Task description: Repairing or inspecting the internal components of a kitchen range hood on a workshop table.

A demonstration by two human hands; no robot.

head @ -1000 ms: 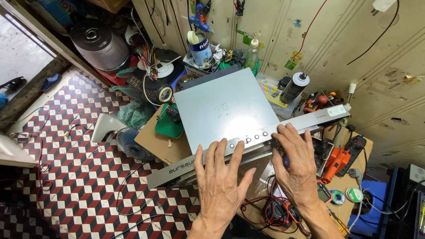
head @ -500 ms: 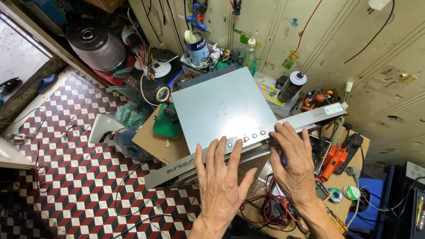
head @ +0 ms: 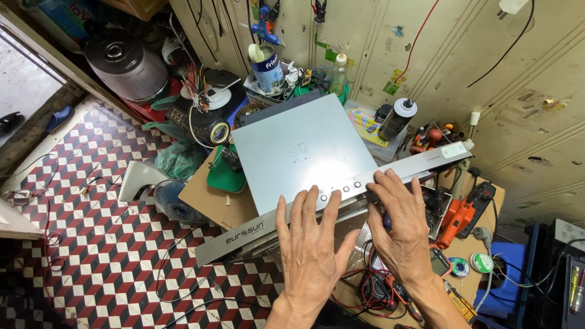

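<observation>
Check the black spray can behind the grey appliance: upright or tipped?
Upright. The black spray can stands on its base with its white cap on top, beside the grey appliance, apart from both hands.

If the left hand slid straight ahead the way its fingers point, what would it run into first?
The left hand lies flat with its fingertips on the long silver front panel. Straight ahead it would slide onto the appliance's flat grey top, which looks bare; beyond that edge sits a clutter of cans and wires, though depth is unclear.
</observation>
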